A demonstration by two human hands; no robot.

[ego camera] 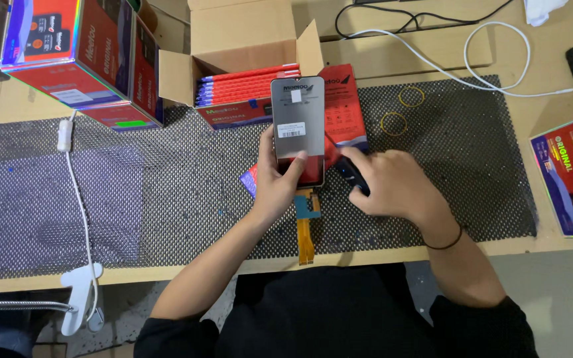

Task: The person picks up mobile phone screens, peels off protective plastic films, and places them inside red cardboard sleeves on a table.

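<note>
The left hand held a phone display panel by its lower end, the fingers wrapped behind it and the thumb pressed on its front face. The panel stood with its long axis pointing away from the person, toward the far edge of the desk, so most of it rose above the grip and only the bottom part was covered by the hand. A white label and a small white square sat on its grey face. From under the hand an orange flex ribbon hung down toward the near edge of the desk, in line with the panel.

The right hand was closed around a small dark device, probably a handheld scanner, though it was mostly hidden by the fingers. This device lay just beside the lower right corner of the panel, pointing toward it, so the right hand was the nearer one to that corner, while the left one carried the panel itself.

Under both hands a red flat box lay on the black mesh mat. Behind it, near the far edge, an open cardboard carton held a row of similar red boxes. Two yellow rubber bands lay on the mat to the right of the panel, well apart from the hands.
</note>
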